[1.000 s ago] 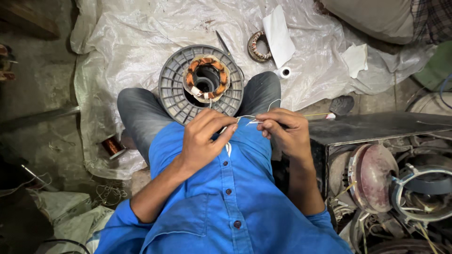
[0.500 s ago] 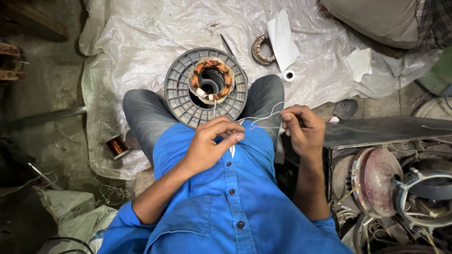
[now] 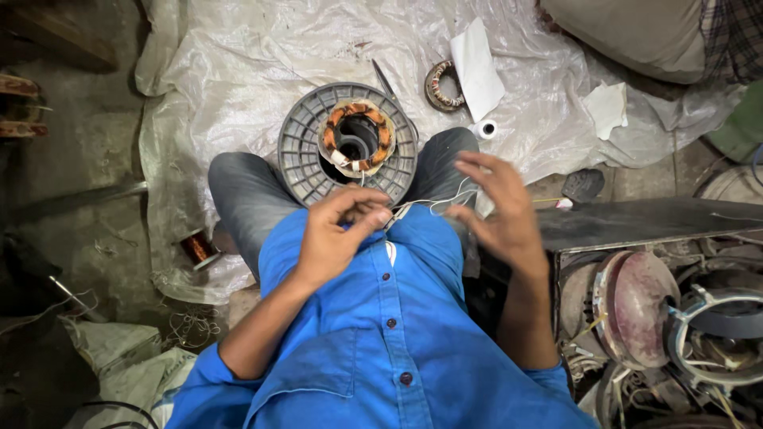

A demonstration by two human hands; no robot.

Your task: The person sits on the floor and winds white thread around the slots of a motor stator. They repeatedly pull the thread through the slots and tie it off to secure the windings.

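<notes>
**Thread work at the motor winding: right hand let go**

Since half a second ago the right hand (image 3: 497,210) has opened and swung out to centre right; it was closed near the thread end then. Now its fingers (image 3: 485,171) are spread, blurred by motion, gripping nothing that I can make out. Left hand (image 3: 338,234), centre of frame, stays put with fingers pinched shut on the white thread (image 3: 433,205).

- Thread runs from the left pinch in a slack loop toward the right hand, and a strand appears to lead up to the copper winding (image 3: 358,137).
- Winding sits in the grey ribbed housing (image 3: 302,155), upper centre, propped between the knees.
- Thread spool (image 3: 486,129), scissors (image 3: 386,81) and a second small winding (image 3: 439,86) lie on the plastic sheet (image 3: 230,71), upper part of frame.

Judgement on doing it well: keep the left pinch firm so the tie on the coil does not loosen; retake the free end close to the pinch, pull evenly, keep slack off the coil edge.
</notes>
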